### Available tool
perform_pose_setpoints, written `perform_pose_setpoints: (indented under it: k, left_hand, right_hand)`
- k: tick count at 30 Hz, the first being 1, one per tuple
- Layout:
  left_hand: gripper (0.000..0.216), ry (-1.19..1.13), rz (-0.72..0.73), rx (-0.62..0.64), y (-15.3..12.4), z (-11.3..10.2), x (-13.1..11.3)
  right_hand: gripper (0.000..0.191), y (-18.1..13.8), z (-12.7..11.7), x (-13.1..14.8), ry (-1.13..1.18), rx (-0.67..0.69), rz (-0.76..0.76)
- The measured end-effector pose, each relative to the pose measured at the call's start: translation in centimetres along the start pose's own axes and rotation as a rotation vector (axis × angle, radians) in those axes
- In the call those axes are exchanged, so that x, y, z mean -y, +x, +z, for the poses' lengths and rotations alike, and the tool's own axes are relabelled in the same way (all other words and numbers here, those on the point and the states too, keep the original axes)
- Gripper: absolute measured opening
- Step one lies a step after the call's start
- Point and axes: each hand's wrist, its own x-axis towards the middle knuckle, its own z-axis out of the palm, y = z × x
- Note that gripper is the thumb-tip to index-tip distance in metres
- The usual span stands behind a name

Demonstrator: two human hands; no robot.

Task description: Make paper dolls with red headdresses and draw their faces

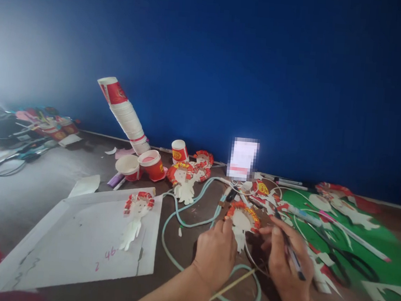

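Note:
My left hand (215,249), its fingers curled, holds the left edge of a white paper doll (242,219) cut from a paper cup, with a red and orange curled fringe round its blank head. Just to the right, my right hand (290,266) is closed round a dark pen (291,253) with a pale end. Its fingertips are beside the doll's red fringe. A finished-looking doll with a drawn face (140,207) lies on the large white paper (83,241) at left. Behind it, another doll with a drawn face (183,179) lies among similar red-fringed ones.
Red paper cups (152,165) and a tall leaning stack (128,118) stand near the blue wall. A pale blue cable (180,218) loops across the table. Black scissors (347,254), pens and paper scraps cover a green sheet (394,242). A lit phone-like screen (243,159), blurred out, stands at the back.

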Motion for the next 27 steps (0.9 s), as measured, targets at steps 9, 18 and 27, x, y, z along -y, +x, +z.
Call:
perform_pose_setpoints:
  k: [9,18,27]
  left_hand:
    - [0.05,-0.008,-0.167,-0.115,0.9,0.3,0.7]
    - [0.059,-0.196,0.026,-0.091,1.1,1.2,1.7]
    - [0.065,-0.582,0.303,-0.198,1.6,1.3,2.3]
  right_hand:
    - [0.048,1.3,-0.1,-1.0,-0.312,0.085,0.15]
    - [0.054,0.9,0.2,-0.3,-0.446,0.284,0.228]
    - [0.051,1.0,0.3,-1.6,-0.057,-0.02,0.163]
